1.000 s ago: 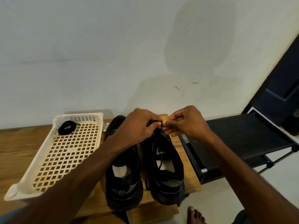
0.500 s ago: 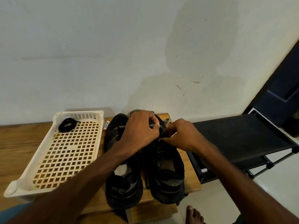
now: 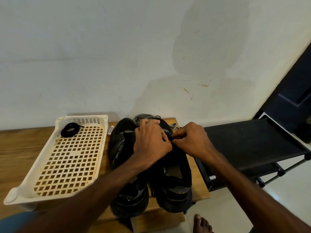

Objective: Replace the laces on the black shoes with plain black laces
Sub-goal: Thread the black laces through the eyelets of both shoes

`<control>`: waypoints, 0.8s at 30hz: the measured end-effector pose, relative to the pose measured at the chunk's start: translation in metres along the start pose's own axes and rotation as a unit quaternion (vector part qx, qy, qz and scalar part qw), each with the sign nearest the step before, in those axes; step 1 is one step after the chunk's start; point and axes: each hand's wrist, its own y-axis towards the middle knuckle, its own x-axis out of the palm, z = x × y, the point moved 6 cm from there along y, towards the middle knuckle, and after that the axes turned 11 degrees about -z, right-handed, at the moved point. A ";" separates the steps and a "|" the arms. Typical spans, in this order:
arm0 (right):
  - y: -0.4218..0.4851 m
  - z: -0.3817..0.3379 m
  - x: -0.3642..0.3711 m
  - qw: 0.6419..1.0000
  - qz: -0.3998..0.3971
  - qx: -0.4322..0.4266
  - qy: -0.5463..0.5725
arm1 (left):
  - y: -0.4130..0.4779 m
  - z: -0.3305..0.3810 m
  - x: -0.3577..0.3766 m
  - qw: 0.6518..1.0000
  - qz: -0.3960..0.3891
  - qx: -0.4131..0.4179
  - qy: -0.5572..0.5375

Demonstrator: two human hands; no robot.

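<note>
Both hands have been brought down from above the pair onto the front of the right shoe [image 3: 175, 182], so threading at its eyelets is judged to have been resumed. The shoe's front is held under the curled grip of the left hand [image 3: 151, 143]. Something thin and dark, taken to be the black lace [image 3: 152, 190], is pinched by the grip of the right hand [image 3: 193, 142]. A loose strand is seen trailing between the shoes. The left shoe [image 3: 127, 165] stands just beside it, unlaced as far as can be told.

The shoes are matte black and chunky-soled, and are set on a wood-grain counter [image 3: 20, 148]. A woven black-and-white lace [image 3: 144, 117] is heaped behind them. A second black lace [image 3: 69, 130] is left coiled in the stiff white plastic basket [image 3: 80, 117] with its grid floor.
</note>
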 end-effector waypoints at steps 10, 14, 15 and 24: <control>0.001 0.000 0.002 1.000 -0.002 -0.009 0.010 | 0.001 0.006 0.005 1.000 0.007 -0.005 0.022; 0.001 -0.003 0.001 1.000 -0.005 -0.016 0.008 | 0.002 0.004 0.005 0.999 0.009 -0.020 0.025; 0.001 -0.003 0.002 1.000 -0.006 -0.020 0.003 | 0.002 0.004 0.005 0.999 0.008 -0.021 0.026; 0.004 -0.003 0.002 0.999 -0.026 -0.024 -0.015 | 0.003 0.002 0.007 0.999 -0.036 -0.005 -0.006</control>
